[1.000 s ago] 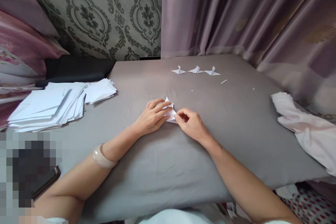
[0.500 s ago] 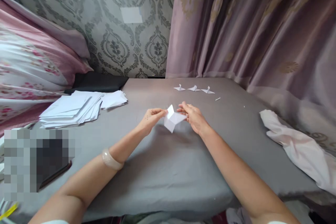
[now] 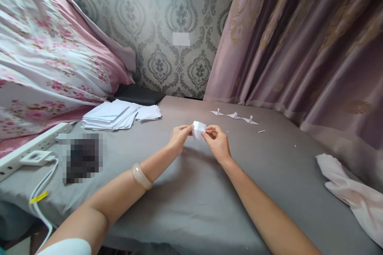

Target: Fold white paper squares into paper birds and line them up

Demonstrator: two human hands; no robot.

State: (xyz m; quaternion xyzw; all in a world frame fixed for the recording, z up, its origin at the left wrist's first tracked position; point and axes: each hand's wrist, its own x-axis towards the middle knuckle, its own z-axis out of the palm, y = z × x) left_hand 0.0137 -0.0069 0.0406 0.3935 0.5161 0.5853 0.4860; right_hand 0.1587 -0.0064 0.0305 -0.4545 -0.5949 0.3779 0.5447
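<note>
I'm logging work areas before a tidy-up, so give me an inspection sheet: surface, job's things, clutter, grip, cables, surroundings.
Surface: grey cloth covering, lightly wrinkled toward the front.
Job's things: folded white paper in both hands; three folded paper figures in a row beyond; larger paper stack and smaller paper pile, back left.
Clutter: paper scrap and pale cloth at right; dark pixelated item at left, unidentifiable.
Grip: left hand and right hand pinch opposite sides of the paper.
Cables: white power strip, adapter, white cable with yellow tag, left.
Surroundings: patterned wall, purple curtain, floral fabric.
</note>
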